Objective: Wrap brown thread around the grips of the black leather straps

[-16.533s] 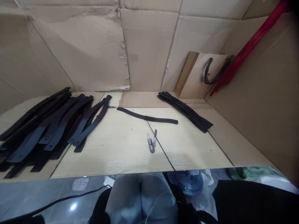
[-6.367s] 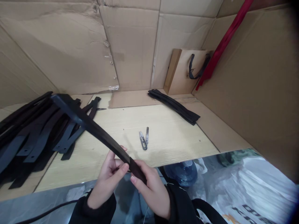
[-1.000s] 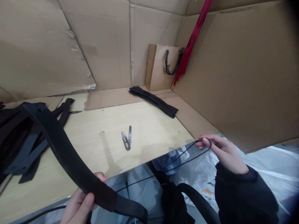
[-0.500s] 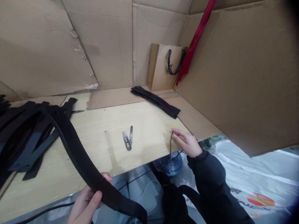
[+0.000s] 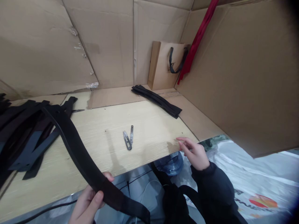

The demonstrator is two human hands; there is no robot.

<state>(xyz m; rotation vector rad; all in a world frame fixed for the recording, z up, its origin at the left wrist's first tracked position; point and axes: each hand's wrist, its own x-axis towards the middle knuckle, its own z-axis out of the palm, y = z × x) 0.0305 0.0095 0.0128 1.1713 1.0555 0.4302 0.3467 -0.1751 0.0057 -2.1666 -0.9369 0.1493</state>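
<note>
We list one black strap (image 5: 78, 152) at eight o'clock, gripped partway along by our left hand (image 5: 87, 203), presumably for steadiness; our right hand (image 5: 195, 152), four o'clock, loosely curled, contents untellable; snips (image 5: 127, 141) on the table (image 5: 154, 137), seemingly placed handy.

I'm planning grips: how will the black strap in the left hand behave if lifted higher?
The black strap seems fairly stiff: its long end extends past the left hand without drooping. Being flat, it probably won't roll.

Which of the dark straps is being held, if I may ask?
The curved strap in the left hand; the others lie in the left-side pile or the far bundle.
</note>
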